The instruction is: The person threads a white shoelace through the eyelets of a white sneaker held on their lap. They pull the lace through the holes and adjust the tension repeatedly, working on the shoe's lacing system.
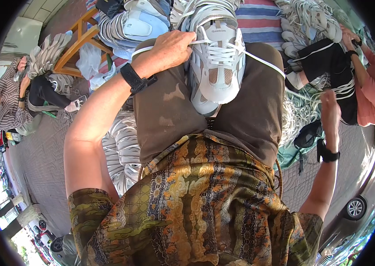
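Head view: one white sneaker [217, 62] on the lap, toe toward the person.
Room: sneaker heaps [123, 146] crowd both sides.
Left hand [172, 46]: fingers curled against the sneaker's collar, pinching one white lace [263, 62] end.
Right hand [330, 106]: raised well aside, fingers closed on the other lace end, drawn taut.

Bright daylight, sharp centre, strong fisheye bending toward dark rim.
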Available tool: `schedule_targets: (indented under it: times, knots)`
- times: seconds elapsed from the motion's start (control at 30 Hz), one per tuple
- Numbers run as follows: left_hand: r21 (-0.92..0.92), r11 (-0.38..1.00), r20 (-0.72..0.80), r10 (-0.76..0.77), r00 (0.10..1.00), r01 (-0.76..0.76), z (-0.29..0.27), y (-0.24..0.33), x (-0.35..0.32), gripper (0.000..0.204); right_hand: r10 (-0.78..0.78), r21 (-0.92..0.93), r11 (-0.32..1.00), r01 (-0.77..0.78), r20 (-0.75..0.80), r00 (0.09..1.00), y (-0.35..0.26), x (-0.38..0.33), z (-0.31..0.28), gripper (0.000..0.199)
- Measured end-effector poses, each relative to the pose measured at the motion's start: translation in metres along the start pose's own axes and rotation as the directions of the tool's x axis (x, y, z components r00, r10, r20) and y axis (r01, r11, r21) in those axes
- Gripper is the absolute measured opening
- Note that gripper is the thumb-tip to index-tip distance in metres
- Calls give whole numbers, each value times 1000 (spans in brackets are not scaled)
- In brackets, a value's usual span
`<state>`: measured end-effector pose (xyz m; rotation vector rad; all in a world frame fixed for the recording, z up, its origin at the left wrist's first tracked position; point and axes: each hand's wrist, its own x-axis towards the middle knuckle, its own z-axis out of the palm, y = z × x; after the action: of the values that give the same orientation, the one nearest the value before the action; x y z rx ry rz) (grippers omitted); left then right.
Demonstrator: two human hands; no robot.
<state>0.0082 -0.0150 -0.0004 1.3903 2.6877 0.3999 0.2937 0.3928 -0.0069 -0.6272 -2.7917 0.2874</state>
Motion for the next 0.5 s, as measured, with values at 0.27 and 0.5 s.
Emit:
schedule_targets:
  times: [0.27,0.5]
  knots:
    - [-176,981,-206,51,977,-88,-3,24,20,13,-537,253,821,512,35,843,-182,74,33,9]
    - [74,997,-41,33,999,-30,8,36,25,15,-583,128,812,569,214,784,-199,95,68,16]
